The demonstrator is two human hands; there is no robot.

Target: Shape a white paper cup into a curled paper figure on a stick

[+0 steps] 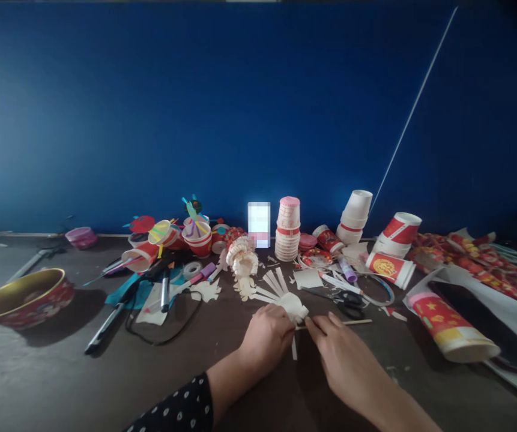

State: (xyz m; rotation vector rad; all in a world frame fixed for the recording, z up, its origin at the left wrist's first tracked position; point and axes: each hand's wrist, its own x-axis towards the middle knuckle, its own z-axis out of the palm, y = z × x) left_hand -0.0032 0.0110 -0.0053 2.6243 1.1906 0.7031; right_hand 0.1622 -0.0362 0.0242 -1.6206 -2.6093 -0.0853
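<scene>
A white paper cup [290, 305], cut into long strips that fan out from its base, lies on the table in front of me. My left hand [268, 333] has its fingers curled and holds the cup's near left side. From the right, my right hand [334, 345] pinches at the cup's edge, with a thin pale stick [359, 322] passing under its fingers. Some strips on that side look curled up. One strip [294, 349] points towards me between the hands. My fingers hide exactly how strip and stick meet.
Black scissors [352, 303] lie just beyond my right hand. Stacked paper cups [288, 234] stand at the back. A red cup [454, 330] and a phone [487, 324] are at right. At left are a gold-rimmed bowl [53, 300], a utility knife [105, 327] and paper scraps [154, 303].
</scene>
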